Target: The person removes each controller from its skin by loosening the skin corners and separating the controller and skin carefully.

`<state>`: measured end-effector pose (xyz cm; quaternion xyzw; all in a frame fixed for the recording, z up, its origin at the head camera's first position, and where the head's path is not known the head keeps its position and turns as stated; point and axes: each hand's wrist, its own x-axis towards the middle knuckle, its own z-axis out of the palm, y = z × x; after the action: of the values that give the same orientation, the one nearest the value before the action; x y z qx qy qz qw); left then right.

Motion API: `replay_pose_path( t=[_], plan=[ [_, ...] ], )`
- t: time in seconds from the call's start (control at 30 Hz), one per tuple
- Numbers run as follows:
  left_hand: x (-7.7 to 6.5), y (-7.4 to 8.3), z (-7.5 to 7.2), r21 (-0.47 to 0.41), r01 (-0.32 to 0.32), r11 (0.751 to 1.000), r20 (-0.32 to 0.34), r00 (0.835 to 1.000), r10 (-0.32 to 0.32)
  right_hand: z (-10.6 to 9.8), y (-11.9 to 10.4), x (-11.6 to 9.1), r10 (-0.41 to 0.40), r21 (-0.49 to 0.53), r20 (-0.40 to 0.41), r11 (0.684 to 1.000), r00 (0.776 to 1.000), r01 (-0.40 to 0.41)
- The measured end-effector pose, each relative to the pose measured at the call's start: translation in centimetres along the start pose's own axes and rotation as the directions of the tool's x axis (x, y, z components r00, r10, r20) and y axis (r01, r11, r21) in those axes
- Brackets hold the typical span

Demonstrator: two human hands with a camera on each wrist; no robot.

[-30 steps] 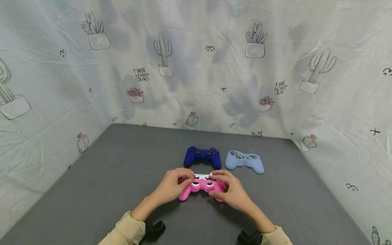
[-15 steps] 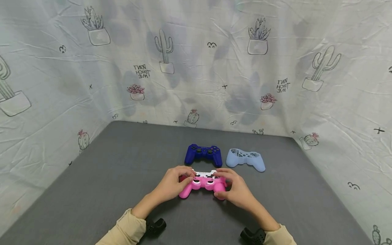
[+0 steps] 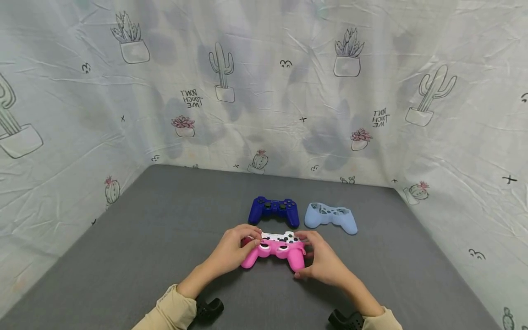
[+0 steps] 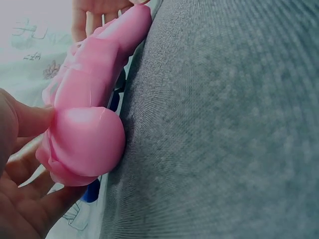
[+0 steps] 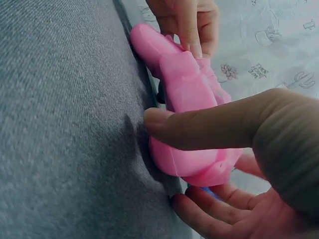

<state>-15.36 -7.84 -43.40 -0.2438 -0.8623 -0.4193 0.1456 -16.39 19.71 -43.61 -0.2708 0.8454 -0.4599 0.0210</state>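
Note:
A white game controller (image 3: 277, 237) with a pink silicone cover (image 3: 295, 257) over its lower part lies between both hands in the head view; the cover has cartoon eyes. My left hand (image 3: 231, 251) grips its left end, thumb on the cover and fingers at the far edge. Curved round the right end is my right hand (image 3: 325, 262), its thumb at the tip of the right handle and its fingertips by the upper right corner. In the right wrist view that thumb (image 5: 199, 130) crosses in front of the pink handle, with the other fingers spread behind it.
Just beyond the hands lies a dark blue game controller (image 3: 274, 209). Right of it is a light blue silicone cover (image 3: 337, 221) with openings. Grey cloth covers the table (image 3: 198, 201), and a white cactus-print curtain (image 3: 264, 114) hangs around its back and sides.
My right hand has shifted outward to the right; its fingers have drawn back from the controller's top and its thumb has slid down to the handle tip. The left hand stays put.

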Motion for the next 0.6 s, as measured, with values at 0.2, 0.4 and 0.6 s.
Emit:
replay_pose_path(
  t=[0.2,0.4,0.6],
  plan=[
    [-0.2,-0.1,-0.3,0.023,0.065,0.998,-0.016,0.998,-0.065,-0.1,0.2,-0.3,0.046,-0.009,-0.025,0.999,0.999,-0.046],
    [-0.4,-0.4,-1.1,0.012,0.094,0.995,0.128,0.987,-0.095,0.0,0.4,-0.5,0.008,-0.062,-0.053,0.998,0.999,-0.012],
    [-0.5,-0.6,-1.4,-0.006,0.109,0.994,0.186,0.977,-0.106,0.2,0.8,-0.3,0.004,-0.085,-0.094,0.996,0.996,-0.012]
  ],
)
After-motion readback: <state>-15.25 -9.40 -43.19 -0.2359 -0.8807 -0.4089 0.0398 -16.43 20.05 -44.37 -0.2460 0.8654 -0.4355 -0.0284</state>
